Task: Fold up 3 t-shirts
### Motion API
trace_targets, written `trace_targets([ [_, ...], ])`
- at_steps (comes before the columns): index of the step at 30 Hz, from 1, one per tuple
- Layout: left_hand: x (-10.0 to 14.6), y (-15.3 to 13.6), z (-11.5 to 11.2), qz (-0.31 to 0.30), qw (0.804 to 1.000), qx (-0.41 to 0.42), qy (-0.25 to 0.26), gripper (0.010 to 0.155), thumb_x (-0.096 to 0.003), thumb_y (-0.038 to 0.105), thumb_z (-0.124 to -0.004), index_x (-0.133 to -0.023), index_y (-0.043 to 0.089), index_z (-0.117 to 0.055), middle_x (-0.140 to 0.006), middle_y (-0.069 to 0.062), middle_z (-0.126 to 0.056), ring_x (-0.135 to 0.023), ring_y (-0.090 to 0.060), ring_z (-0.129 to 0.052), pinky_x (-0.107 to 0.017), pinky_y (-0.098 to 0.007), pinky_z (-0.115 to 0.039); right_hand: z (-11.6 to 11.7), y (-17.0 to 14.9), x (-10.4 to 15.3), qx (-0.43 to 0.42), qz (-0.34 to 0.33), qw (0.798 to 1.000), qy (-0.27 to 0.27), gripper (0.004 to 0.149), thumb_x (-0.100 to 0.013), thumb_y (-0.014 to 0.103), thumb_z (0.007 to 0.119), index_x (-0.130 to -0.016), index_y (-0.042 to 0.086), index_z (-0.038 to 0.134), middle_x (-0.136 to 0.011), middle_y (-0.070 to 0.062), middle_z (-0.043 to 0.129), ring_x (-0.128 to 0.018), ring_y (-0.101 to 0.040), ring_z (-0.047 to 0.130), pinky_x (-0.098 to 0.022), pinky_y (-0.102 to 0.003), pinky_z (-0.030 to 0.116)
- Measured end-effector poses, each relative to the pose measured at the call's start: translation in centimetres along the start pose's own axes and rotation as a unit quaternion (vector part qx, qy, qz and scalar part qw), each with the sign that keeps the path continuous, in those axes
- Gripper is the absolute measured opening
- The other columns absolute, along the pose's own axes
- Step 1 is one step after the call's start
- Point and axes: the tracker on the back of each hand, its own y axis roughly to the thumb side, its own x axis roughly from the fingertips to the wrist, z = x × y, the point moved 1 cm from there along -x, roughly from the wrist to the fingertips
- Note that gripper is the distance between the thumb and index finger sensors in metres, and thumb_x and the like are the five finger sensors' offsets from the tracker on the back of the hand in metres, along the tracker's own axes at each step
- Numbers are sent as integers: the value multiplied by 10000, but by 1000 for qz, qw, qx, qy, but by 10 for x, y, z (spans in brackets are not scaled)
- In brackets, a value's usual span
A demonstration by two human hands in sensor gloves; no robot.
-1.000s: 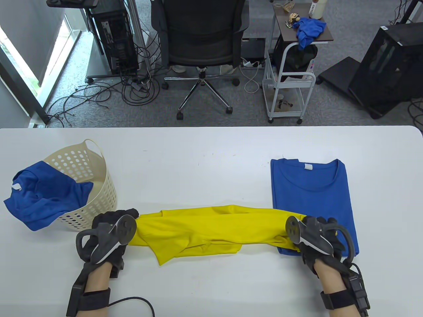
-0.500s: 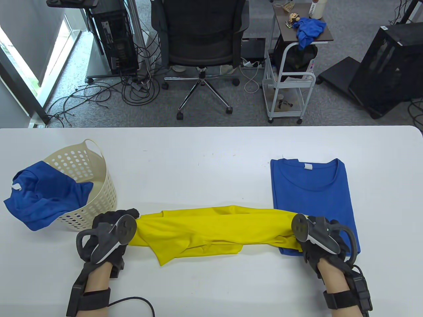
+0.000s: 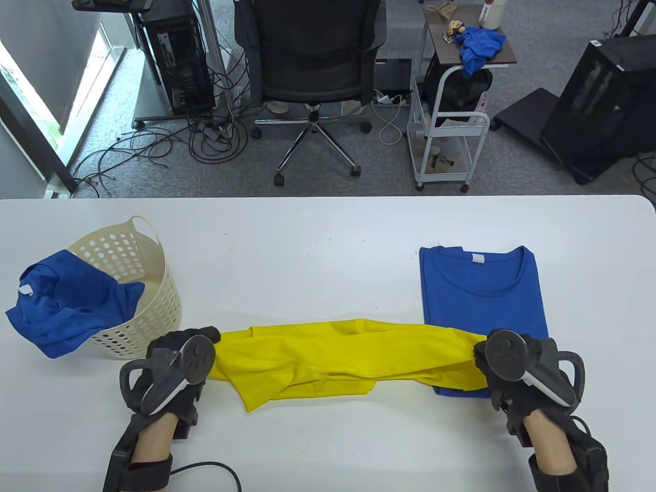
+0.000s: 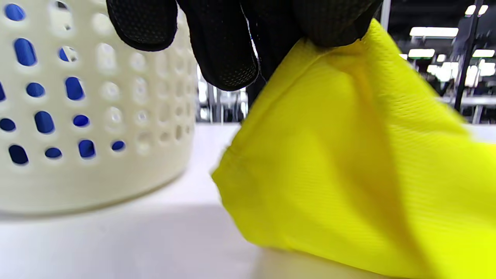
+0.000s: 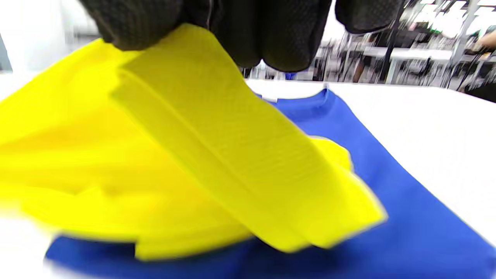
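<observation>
Both hands [image 3: 174,369] [image 3: 517,374] gripping stretched yellow shirt [image 3: 328,359], between basket [image 3: 138,287] and folded blue shirt [image 3: 482,297] underneath.

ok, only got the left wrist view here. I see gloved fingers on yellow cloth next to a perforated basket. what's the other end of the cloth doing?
Observer: The right hand grips the other end of the yellow t-shirt, which is stretched between both hands.
Operator: over bare table?
Observer: No, that end hangs over the near edge of a folded blue t-shirt, as the right wrist view also shows.
Operator: the blue behind my basket holes?
Observer: A crumpled blue t-shirt spills over the rim of the basket onto the table.
</observation>
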Motion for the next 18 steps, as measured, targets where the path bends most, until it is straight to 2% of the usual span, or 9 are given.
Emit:
trace_targets([
  [2,-25,25,3,-6,999,-21,-50,408,-477,408,-685,-880,469,-679,-824,148,-867,-845,-127,-858,-719,-471,-699,-16,-10,-26,59,36,997,29,372,-452,340,728,-817,293,785,-989,-55,733,-883,-378,771,-680,-647,556],
  [5,-85,42,42,62,993,-96,36,411,-461,417,-657,-865,493,-661,-804,187,-867,-827,-75,-877,-716,-433,-732,-64,-30,-85,64,113,991,-37,376,-435,330,734,-802,284,798,-960,-32,753,-866,-360,782,-678,-637,557],
  [7,-112,33,93,153,979,-40,131,414,-447,400,-650,-853,479,-661,-790,178,-865,-807,-75,-884,-708,-427,-737,-118,-44,-98,65,193,966,-162,378,-416,343,728,-787,314,794,-947,12,762,-866,-327,794,-684,-616,571],
  [8,-114,26,127,186,964,13,189,414,-449,397,-648,-856,475,-656,-795,174,-860,-809,-80,-879,-710,-427,-732,-150,-51,-89,35,221,937,-268,379,-412,354,725,-784,334,789,-941,32,767,-871,-314,798,-687,-606,581],
  [10,-102,21,189,171,946,88,261,414,-457,398,-646,-862,480,-640,-814,175,-844,-829,-83,-861,-722,-430,-717,-203,-60,-54,-74,227,858,-454,379,-414,351,734,-787,342,795,-946,31,766,-892,-321,782,-699,-616,568],
  [13,-53,9,262,152,901,125,386,414,-472,415,-625,-875,506,-600,-853,202,-809,-864,-68,-832,-746,-424,-698,-251,-66,12,-131,168,788,-578,379,-442,371,714,-820,383,748,-993,34,697,-944,-325,711,-732,-633,508],
  [14,-40,5,273,145,897,134,395,414,-475,414,-625,-877,507,-597,-859,200,-805,-869,-74,-826,-748,-430,-691,-255,-67,31,-126,156,767,-609,379,-437,380,714,-814,396,752,-984,37,709,-934,-317,727,-726,-629,525],
  [15,-30,2,278,139,898,139,394,413,-475,410,-631,-876,505,-604,-860,196,-807,-869,-80,-825,-748,-437,-686,-258,-67,42,-116,130,767,-618,378,-428,385,716,-803,405,760,-982,37,713,-934,-314,729,-725,-632,527],
  [18,-2,-8,264,119,919,86,365,409,-471,410,-647,-866,515,-632,-857,197,-828,-867,-89,-834,-746,-444,-689,-243,-68,70,-61,81,818,-566,376,-417,397,725,-787,420,788,-999,4,719,-936,-349,732,-705,-651,543],
])
